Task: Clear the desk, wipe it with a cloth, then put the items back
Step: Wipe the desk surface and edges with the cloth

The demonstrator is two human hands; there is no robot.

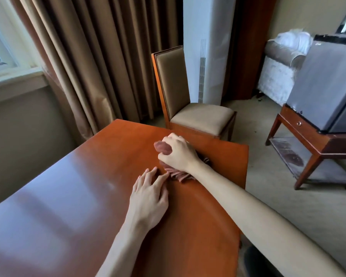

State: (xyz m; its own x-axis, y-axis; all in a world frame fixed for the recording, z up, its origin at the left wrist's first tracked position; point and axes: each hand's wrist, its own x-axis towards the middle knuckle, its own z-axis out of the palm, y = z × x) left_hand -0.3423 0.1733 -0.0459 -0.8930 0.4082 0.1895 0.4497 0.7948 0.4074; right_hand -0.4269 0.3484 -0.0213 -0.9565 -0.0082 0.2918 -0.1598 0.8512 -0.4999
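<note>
1. Wiping looks to be the step in hand: the right hand (177, 151) grips a bunched reddish cloth (174, 172) on the far part of the bench (72, 196).
2. The left hand (149, 194) lies spread, fingertips touching the cloth's ribbed edge.
3. The next move likely calls for sweeping the cloth over the glossy, smooth orange-brown wood.
4. A padded chair (190, 104) stands beyond.

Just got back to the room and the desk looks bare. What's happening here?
A person is at the wooden desk with a reddish cloth. The right hand grips the bunched cloth near the far edge, while the left hand lies open beside it, fingertips at the cloth. Nothing else shows on the desktop.
</note>
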